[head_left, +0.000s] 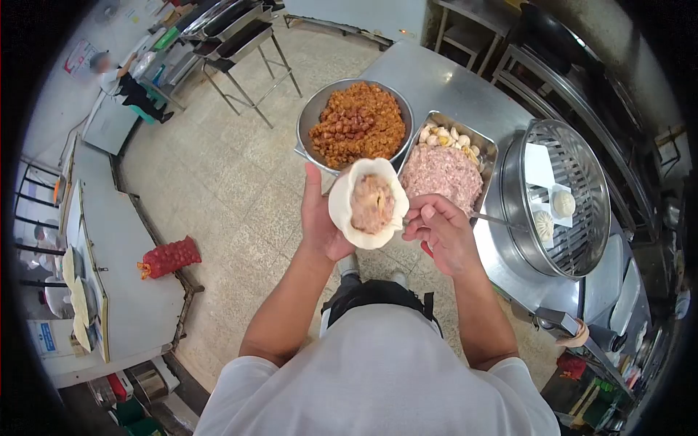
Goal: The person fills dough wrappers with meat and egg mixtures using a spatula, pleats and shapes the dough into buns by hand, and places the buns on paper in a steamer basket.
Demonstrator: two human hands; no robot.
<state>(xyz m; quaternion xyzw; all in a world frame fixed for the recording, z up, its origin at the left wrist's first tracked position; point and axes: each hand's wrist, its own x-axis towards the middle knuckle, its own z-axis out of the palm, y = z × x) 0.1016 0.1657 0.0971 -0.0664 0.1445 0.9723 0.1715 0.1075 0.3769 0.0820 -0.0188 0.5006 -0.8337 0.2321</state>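
A round of white dough (339,207) with meat filling (372,205) in its middle rests on my left hand (320,221), whose thumb is spread up beside it. The dough's rim is partly gathered on the right side. There my right hand (445,236) pinches the edge between thumb and fingers. Behind the dough stands a metal bowl of reddish-brown filling (356,120). To its right, a metal tray (489,156) holds pale minced meat (442,174) and whitish pieces (451,138). A thin metal handle (498,219) sticks out near the tray's front corner.
A round steamer (526,203) on the steel table (425,69) at right holds two pleated buns (563,204) on paper squares. A red net sack (171,258) lies on the floor at left. A person (127,83) sits at the far left. Metal stands (251,54) are behind.
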